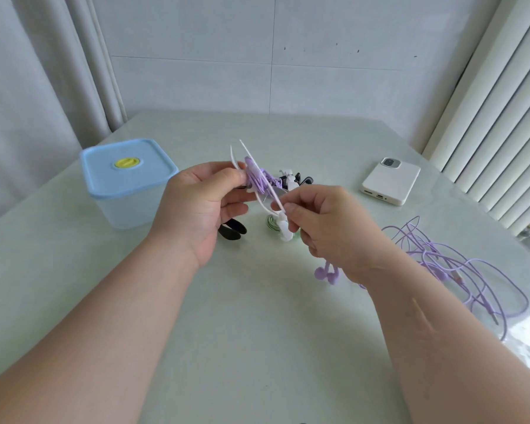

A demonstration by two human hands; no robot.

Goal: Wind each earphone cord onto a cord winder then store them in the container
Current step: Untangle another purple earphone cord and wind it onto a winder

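My left hand [201, 203] pinches a purple cord winder [256, 177] above the table, with purple cord wrapped on it. A white earphone cord [259, 194] crosses the winder, and my right hand [325, 221] pinches its lower end near the white earbuds [283, 229]. A loose purple earphone cord [459, 270] lies tangled on the table at the right, and its purple earbuds [325, 273] show under my right wrist. The clear container with a blue lid [126, 172] stands shut at the left.
A white phone [390, 180] lies face down at the back right. A black winder [233, 229], a green one [273, 223] and a black and white heap [291, 179] lie behind my hands. Curtains hang left, blinds right.
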